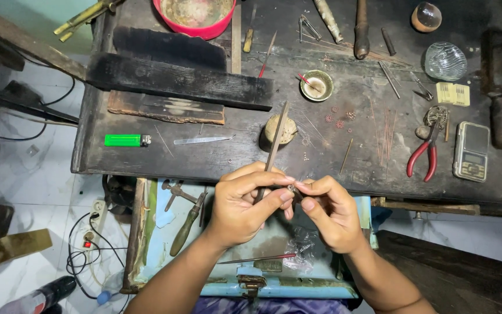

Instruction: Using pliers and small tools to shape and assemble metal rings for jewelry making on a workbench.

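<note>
- I see my left hand curled tight around a thin metal file, which slants up and away over the front edge of the workbench.
- My right hand is pinched shut, thumb and forefinger nipping a tiny metal piece that sits right at the file, between the 2 hands; it is too small to tell more.
- The bench is a dark, scuffed wooden top. A green lighter lies near its left front, with a flat metal blade just beside it.
- A long black wooden block lies across the left half, and a red bowl stands at the far edge.
- Near the middle sit a small round wooden stump and a little brass dish.
- To the right lie red-handled pliers, a small pocket scale and a clear glass dome.
- Below the bench an open pale blue drawer holds a green-handled tool.
- The floor is pale tile, with a power strip and black cables at the left.
</note>
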